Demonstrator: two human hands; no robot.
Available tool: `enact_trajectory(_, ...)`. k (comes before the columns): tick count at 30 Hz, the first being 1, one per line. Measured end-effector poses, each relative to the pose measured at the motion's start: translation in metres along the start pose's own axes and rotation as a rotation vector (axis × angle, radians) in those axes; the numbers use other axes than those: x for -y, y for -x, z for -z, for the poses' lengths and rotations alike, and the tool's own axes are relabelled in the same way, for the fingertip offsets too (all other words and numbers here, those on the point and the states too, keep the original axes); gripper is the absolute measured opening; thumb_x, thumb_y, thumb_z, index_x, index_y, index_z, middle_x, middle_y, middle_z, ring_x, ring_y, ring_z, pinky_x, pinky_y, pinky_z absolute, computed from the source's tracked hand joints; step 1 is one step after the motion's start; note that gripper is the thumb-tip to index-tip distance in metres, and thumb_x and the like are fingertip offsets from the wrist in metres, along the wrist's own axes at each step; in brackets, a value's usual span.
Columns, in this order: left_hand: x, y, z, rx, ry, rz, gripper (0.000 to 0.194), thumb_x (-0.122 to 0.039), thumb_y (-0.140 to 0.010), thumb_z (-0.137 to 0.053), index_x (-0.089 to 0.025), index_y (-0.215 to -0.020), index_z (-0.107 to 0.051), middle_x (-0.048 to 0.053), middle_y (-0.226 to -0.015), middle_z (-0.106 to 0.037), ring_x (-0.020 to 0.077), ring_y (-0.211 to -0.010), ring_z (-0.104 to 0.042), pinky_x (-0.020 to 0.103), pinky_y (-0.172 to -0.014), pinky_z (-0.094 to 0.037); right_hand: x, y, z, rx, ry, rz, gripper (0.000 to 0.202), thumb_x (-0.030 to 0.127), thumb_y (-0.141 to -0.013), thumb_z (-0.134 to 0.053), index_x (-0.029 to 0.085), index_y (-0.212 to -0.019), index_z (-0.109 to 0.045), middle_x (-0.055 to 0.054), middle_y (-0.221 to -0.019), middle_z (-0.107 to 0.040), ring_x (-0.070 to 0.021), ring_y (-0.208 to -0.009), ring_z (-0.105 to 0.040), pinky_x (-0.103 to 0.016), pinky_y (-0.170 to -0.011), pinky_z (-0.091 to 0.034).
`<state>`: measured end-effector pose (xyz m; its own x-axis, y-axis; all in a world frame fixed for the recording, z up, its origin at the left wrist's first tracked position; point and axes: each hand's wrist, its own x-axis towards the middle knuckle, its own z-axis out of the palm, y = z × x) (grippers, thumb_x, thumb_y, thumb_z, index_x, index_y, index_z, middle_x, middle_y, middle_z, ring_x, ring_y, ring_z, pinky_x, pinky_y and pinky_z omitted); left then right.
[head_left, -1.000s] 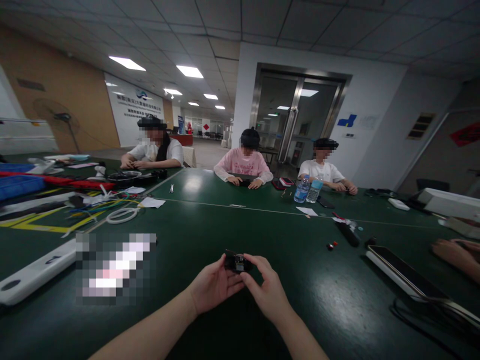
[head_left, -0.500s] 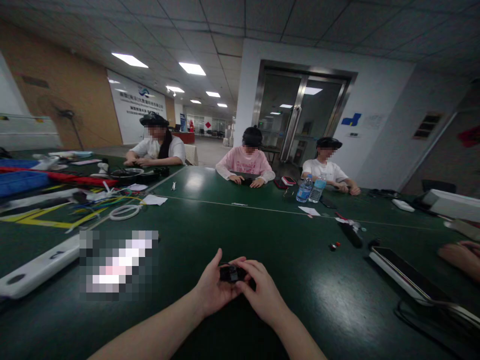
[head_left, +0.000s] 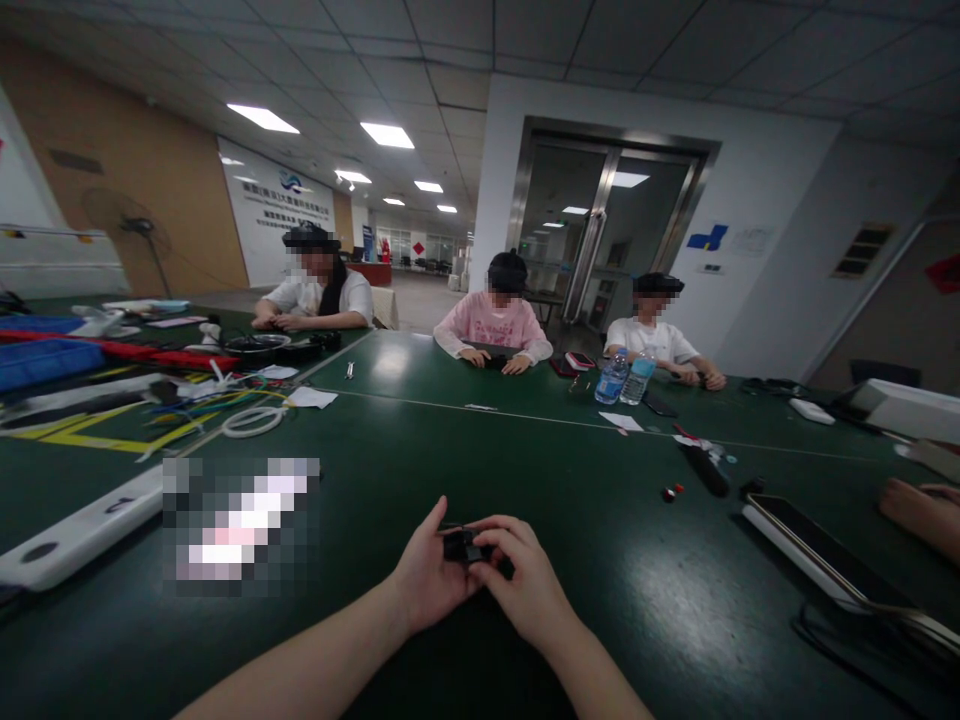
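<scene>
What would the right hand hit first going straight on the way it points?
The small black device, which the right hand's fingertips appear to touch. Next in line looks like the left hand; its exact depth behind the device is unclear from this one view.

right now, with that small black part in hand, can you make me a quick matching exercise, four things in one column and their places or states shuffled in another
Things
1. small black part
2. water bottles
3. blue bin
4. white coil

Places and states
A. lying looped on the table
B. at the picture's left edge
C. between the left hand and the right hand
D. standing side by side across the table

Right pairs
1-C, 2-D, 3-B, 4-A
</scene>
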<state>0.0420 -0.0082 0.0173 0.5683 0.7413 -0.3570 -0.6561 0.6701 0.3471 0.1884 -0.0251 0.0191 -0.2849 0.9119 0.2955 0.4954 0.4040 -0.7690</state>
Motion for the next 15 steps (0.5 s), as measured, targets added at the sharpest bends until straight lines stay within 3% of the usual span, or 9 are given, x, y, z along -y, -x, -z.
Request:
enact_trajectory(3, -0.002, 0.001, 0.002, 0.134, 0.063, 0.005, 0.044, -0.039, -0.089, -0.027, -0.006, -0.089, -0.056, 0.014, -0.08, -0.062, 0.0243, -0.084, -0.062, 0.031, -0.07, -0.048, 0.0, -0.001, 0.002, -0.019, -0.006, -0.004, 0.022, 0.012, -0.071, -0.057, 0.026, -0.088, -0.061, -0.003, -0.109, -0.055, -0.0206, -0.098, -0.052, -0.035, -0.078, -0.048)
enact_trajectory(5, -0.002, 0.0, 0.005, 0.153, 0.077, 0.005, 0.041, -0.031, -0.089, -0.026, -0.005, -0.09, -0.057, 0.015, -0.082, -0.063, 0.0246, -0.086, -0.062, 0.033, -0.074, -0.047, 0.0, 0.0, 0.003, -0.015, -0.006, -0.01, 0.021, 0.013, -0.072, -0.056, 0.026, -0.088, -0.061, -0.003, -0.109, -0.055, -0.0199, -0.094, -0.054, -0.035, -0.078, -0.048)
enact_trajectory(10, 0.002, -0.006, 0.012, 0.089, 0.073, 0.0, 0.032, -0.028, -0.088, -0.034, -0.006, -0.094, -0.056, 0.014, -0.084, -0.064, 0.0219, -0.086, -0.063, 0.029, -0.074, -0.048, -0.001, 0.001, 0.002, -0.016, 0.024, -0.036, 0.02, 0.016, -0.073, -0.056, 0.026, -0.09, -0.061, -0.003, -0.111, -0.052, -0.0181, -0.087, -0.055, -0.036, -0.08, -0.047)
enact_trajectory(15, 0.005, -0.007, 0.008, 0.008, 0.031, -0.007, 0.031, -0.029, -0.088, -0.034, -0.007, -0.091, -0.055, 0.012, -0.079, -0.064, 0.0205, -0.079, -0.065, 0.026, -0.067, -0.05, -0.001, 0.001, 0.0, 0.006, 0.028, -0.036, 0.024, 0.014, -0.071, -0.057, 0.027, -0.091, -0.06, -0.003, -0.111, -0.051, -0.0171, -0.085, -0.055, -0.034, -0.078, -0.048)
